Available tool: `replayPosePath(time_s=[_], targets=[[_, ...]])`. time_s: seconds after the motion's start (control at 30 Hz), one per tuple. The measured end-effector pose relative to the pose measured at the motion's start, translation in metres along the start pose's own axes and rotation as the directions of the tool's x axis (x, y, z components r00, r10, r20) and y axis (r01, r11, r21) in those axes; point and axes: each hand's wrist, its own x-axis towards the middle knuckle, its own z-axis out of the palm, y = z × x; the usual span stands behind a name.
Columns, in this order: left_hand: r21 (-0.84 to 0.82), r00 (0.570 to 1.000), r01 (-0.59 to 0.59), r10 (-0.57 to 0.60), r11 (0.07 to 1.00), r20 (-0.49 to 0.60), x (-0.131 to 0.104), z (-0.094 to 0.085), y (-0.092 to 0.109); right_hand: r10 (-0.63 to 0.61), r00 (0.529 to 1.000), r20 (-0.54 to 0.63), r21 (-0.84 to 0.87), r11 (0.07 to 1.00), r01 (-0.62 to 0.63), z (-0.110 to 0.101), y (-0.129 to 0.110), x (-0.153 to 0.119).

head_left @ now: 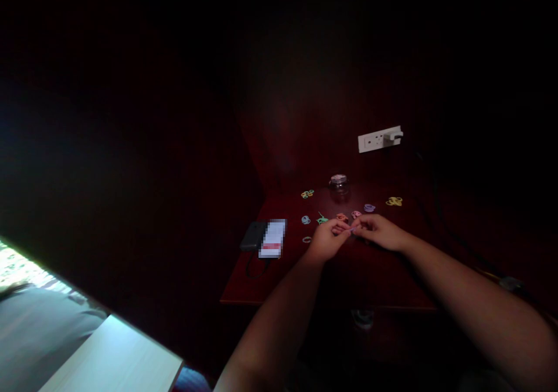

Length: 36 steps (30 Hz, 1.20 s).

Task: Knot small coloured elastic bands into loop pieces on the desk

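You pinched a small lilac band [353, 229] between both sets of fingertips just right of the frame's centre, the left hand [333, 236] and right hand [379, 230] nearly meeting; each grip looked closed on it, thumb to finger, though its full shape was hidden. Much of the work appeared done: in a loose row across the middle, little bands lay apart by colour, with a blue cluster [306, 220], a green cluster [322, 220], an orange cluster [342, 218], a pink cluster [356, 214] and a purple cluster [369, 208], and a yellow cluster [394, 201] farther right. Left over, it seemed, were the band in your fingers, a lone pale ring [307, 240] left of your hands, and a mixed green-and-yellow group [307, 194] above them. A clear lidded jar [339, 190] stood behind the row. The dark red tabletop [270, 284] also bore, at centre left, a phone [272, 239] with a blurred-out screen beside a black case [253, 237]. Above, a white socket panel [370, 142] held a plug [394, 137] on a dim reddish wall [300, 136]. Shadow swallowed most of the room, but brightness lit a pale board [117, 354] and grey cloth [39, 328] at lower left.
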Motion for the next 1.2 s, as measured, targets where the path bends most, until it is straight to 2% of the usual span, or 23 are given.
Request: replayPosePath(time_s=[0.23, 0.5, 0.77, 1.0, 1.2], targets=[[0.039, 1.000, 0.014, -0.015, 0.999, 0.011, 0.000, 0.000, 0.003, -0.015, 1.000, -0.025, -0.010, 1.000, 0.014, 0.000, 0.006, 0.001], [0.021, 0.999, 0.034, -0.034, 0.999, 0.026, 0.003, 0.001, -0.003, -0.013, 0.999, -0.037, 0.002, 1.000, 0.013, -0.001, 0.005, 0.000], [-0.004, 0.998, 0.066, -0.066, 0.998, -0.016, 0.005, 0.003, -0.007, 0.020, 0.998, -0.061, 0.009, 1.000, -0.019, 0.001, 0.005, 0.001], [0.027, 0.994, 0.084, -0.086, 0.996, 0.071, 0.006, 0.000, -0.006, -0.004, 0.996, -0.086, 0.018, 1.000, 0.006, -0.001, 0.007, 0.002], [0.036, 0.993, 0.076, -0.079, 0.996, 0.088, 0.005, -0.001, 0.000, 0.013, 0.985, -0.170, 0.090, 0.996, 0.002, -0.001, 0.012, 0.004]])
